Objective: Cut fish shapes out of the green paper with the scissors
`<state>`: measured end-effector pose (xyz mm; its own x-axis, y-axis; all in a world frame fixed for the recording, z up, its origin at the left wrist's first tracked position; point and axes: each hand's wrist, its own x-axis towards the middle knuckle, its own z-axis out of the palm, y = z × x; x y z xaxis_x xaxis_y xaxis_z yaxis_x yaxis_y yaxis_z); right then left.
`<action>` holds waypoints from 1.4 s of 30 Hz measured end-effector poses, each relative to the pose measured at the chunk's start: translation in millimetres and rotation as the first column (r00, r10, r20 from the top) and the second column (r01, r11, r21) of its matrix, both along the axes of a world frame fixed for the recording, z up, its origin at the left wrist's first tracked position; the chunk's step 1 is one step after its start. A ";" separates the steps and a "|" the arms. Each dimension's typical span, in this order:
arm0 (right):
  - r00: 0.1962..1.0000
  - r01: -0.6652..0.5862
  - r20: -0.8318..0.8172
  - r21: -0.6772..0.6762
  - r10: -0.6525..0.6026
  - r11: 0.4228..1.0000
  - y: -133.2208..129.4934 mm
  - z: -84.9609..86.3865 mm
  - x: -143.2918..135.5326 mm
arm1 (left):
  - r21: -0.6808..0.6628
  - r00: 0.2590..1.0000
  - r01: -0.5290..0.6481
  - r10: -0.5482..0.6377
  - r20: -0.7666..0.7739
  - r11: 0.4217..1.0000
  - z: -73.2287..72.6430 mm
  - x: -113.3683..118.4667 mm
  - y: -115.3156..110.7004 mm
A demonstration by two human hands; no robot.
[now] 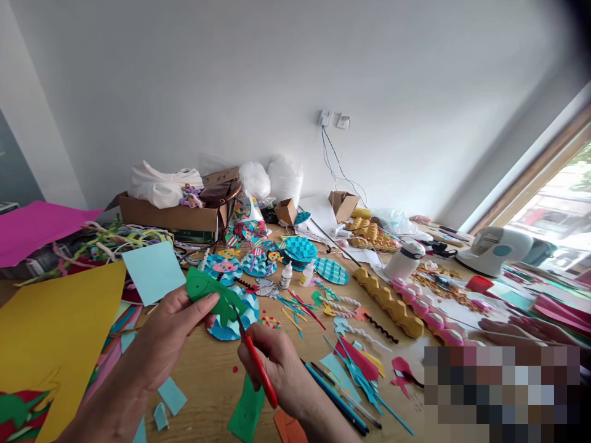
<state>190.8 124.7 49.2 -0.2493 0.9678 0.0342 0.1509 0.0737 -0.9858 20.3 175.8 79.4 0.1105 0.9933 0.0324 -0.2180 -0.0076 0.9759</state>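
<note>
Over the worktop (pixel 207 384), our left hand (pixel 173 323) pinches the green paper cutout (pixel 205 290) between thumb and fingers, while our right hand (pixel 274 352) is curled closed around the red scissors (pixel 257 360), blades at the paper's edge nearest that hand. If the sheet bends or our pinch slackens, those blades could stray and snip into the shape.

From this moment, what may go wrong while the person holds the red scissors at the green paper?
The red scissors in the right hand might slip and cut too far into the green paper. The left hand holds this paper near the blades, so a finger might be nicked. The small white bottles, standing upright, might tip if bumped.
</note>
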 end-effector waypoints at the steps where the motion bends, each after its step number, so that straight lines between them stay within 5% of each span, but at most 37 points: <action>1: 0.999 0.000 -0.042 -0.025 -0.001 1.000 0.5 -1.1 -0.3 | -0.002 1.000 -0.007 0.007 0.015 1.000 0.0 0.8 -0.5; 11: 0.986 -0.027 -0.168 -0.152 0.002 0.988 3.5 -1.9 -2.8 | -0.090 0.981 -0.086 0.101 0.167 0.992 7.0 7.7 -2.9; 16: 0.988 -0.079 -0.146 -0.168 0.054 0.983 3.6 -5.2 -2.6 | -0.030 0.982 -0.149 0.151 0.115 0.988 5.7 2.0 1.3; 23: 0.979 -0.083 -0.197 -0.171 0.049 0.982 4.7 -2.7 -2.6 | 0.017 0.997 -0.071 0.071 -0.034 0.997 7.9 -1.9 1.4; 42: 0.983 0.005 -0.183 -0.117 -0.026 0.993 6.1 -7.5 -3.5 | -0.013 0.997 -0.080 0.080 0.008 0.997 3.7 10.3 -2.9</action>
<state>187.3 130.8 41.7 -0.2342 0.9716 -0.0343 -0.0341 -0.0435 -0.9985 30.6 172.8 83.1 0.0303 0.9993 0.0201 -0.2251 -0.0128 0.9743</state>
